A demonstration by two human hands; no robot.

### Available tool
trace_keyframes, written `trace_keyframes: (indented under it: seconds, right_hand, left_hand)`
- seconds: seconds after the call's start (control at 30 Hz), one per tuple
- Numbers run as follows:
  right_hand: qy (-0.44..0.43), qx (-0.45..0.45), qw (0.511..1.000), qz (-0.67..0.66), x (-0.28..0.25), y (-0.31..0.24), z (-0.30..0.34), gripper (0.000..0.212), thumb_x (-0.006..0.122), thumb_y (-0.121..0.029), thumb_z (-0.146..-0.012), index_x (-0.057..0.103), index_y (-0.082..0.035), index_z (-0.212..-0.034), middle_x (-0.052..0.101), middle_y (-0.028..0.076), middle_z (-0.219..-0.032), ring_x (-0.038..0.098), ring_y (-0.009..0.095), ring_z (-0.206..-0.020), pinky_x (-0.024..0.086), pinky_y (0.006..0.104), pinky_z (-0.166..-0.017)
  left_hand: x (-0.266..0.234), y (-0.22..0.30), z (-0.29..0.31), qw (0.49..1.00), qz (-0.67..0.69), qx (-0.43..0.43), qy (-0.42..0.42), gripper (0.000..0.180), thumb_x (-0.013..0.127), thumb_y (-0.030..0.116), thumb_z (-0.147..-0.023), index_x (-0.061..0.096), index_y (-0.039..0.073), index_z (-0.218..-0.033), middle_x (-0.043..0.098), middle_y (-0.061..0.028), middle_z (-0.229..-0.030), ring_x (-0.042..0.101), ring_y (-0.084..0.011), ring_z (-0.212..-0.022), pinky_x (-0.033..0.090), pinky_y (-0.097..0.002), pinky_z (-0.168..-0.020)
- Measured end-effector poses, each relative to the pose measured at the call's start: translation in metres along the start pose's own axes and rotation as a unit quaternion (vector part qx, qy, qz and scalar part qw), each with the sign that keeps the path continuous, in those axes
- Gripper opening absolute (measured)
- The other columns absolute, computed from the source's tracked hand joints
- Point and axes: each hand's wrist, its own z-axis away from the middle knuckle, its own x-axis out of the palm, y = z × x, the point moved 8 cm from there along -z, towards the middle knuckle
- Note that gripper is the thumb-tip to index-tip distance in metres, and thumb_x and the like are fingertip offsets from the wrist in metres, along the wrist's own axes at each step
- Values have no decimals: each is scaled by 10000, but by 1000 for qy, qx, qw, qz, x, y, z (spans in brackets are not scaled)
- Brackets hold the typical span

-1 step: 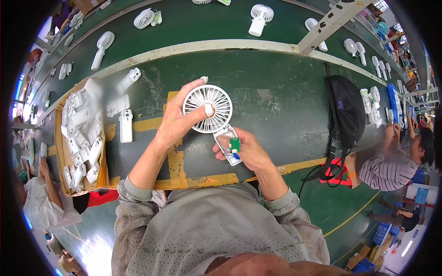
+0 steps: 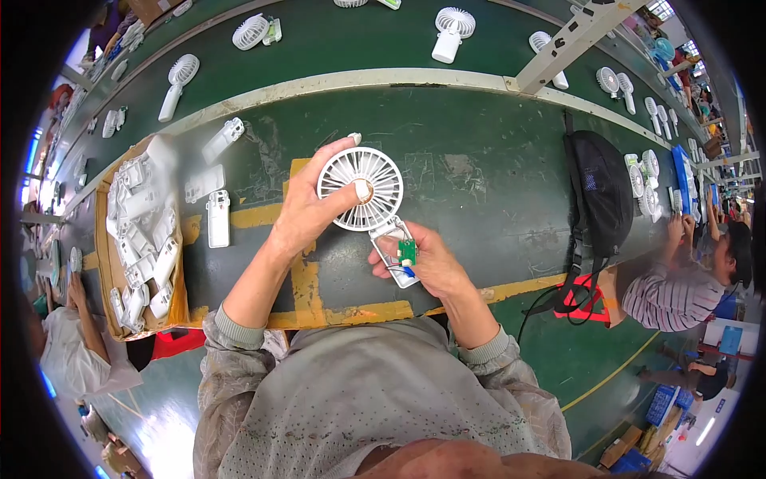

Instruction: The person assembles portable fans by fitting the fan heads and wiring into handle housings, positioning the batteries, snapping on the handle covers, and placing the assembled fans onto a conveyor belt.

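A white handheld fan [image 2: 381,172] is held over the green bench, its round grille tilted up toward me. My left hand [image 2: 307,199] grips the grille, thumb pressed on the hub and fingers behind the rim. Around the open handle [image 2: 408,280] at the lower right, my right hand [image 2: 435,259] is closed. A small green circuit board [image 2: 407,252] with thin wires stands out from that handle, beside a bit of blue inside it. Some right fingers are hidden behind the handle.
At left, a cardboard box [image 2: 180,275] holds many white plastic shells; several loose shells [image 2: 218,219] lie beside it. A black bag [image 2: 600,191] rests at right. Beyond the metal rail [image 2: 359,78], fans [image 2: 452,36] lie on a green belt. Other people [image 2: 678,291] sit on both sides.
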Motion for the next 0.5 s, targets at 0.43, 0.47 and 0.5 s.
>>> trace_keyframes:
  seconds: [0.43,0.47,0.5]
  right_hand:
    - [22,-46,996,80,5,-5,1,279,549,-254,-905,547,6,-1003,628,89,-752,624,149,-640,543,265,-618]
    - [32,-51,995,74,3,-3,-2,288,553,-265,-903,550,5,-1001,627,86,-745,620,144,-628,538,261,-609]
    - [42,-55,995,68,1,-2,-3,298,556,-276,-901,553,5,-999,625,83,-737,616,140,-615,532,257,-600]
  left_hand:
    - [1,-5,1,1000,-22,-16,-15,538,653,120,-780,455,3,-1266,580,-87,-1077,548,-139,-984,431,-280,-875]
    - [1,-8,1,1000,-22,-15,-16,538,653,120,-780,455,3,-1266,580,-87,-1077,548,-139,-984,431,-280,-875]
    - [-5,-1,2,985,-154,67,24,522,644,102,-782,459,7,-1260,580,-100,-1070,553,-163,-986,432,-287,-877]
